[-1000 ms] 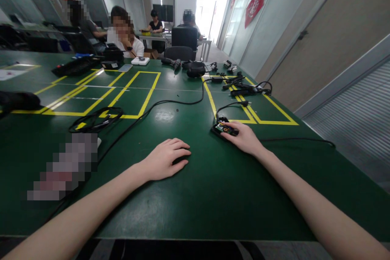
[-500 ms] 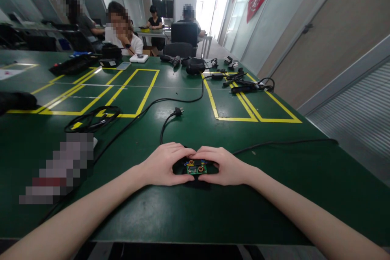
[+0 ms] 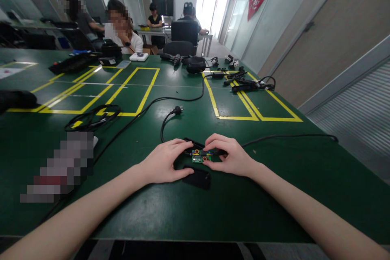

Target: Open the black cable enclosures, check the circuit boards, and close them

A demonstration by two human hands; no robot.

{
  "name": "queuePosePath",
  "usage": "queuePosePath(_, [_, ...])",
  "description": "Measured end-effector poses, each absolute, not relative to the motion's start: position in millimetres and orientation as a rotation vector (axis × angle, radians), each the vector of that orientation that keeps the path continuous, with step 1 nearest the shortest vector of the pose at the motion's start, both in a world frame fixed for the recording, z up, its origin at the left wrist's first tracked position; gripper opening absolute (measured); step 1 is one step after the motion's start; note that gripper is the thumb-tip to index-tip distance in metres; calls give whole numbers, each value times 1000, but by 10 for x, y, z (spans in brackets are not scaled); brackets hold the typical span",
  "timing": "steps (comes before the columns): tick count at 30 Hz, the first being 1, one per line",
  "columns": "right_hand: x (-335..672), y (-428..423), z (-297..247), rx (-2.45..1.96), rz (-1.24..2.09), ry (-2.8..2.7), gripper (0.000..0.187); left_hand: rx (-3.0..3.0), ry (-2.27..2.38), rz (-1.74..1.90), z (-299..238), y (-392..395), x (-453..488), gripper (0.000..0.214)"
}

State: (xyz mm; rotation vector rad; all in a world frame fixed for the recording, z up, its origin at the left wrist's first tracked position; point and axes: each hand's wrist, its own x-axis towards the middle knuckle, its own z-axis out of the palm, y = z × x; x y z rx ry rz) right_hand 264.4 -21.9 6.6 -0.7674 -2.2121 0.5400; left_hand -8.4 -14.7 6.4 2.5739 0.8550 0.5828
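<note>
A small green circuit board (image 3: 197, 159) with copper-wound coils lies between my hands, black cables running from its two ends. My right hand (image 3: 231, 155) grips the board's right end between thumb and fingers. On the left, my left hand (image 3: 164, 161) is curved with thumb and fingers apart. Its fingertips are by the far-left edge of a black plastic casing half (image 3: 196, 143) behind the board, partly hidden. The left thumb rests at the edge of a flat black cover (image 3: 201, 179) lying nearer to me.
A black plug (image 3: 177, 110) on a cord lies beyond my hands. Coiled cable (image 3: 94, 117) sits at left beside a blurred-out object (image 3: 63, 166). Yellow tape (image 3: 237, 118) marks the green table (image 3: 152, 215). A drill (image 3: 176, 60) and black headphones (image 3: 196, 65) lie at the back; people sit beyond.
My right hand has moved up and slightly right with the board, away from my left hand. The left fingers and thumb have spread, and more of the black cover and casing shows.
</note>
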Motion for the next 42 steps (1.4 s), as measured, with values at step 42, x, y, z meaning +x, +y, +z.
queuePosePath(42, [2538,-260,78,-1123,591,-2285,53,2543,929,768,-3,-47,-90,16])
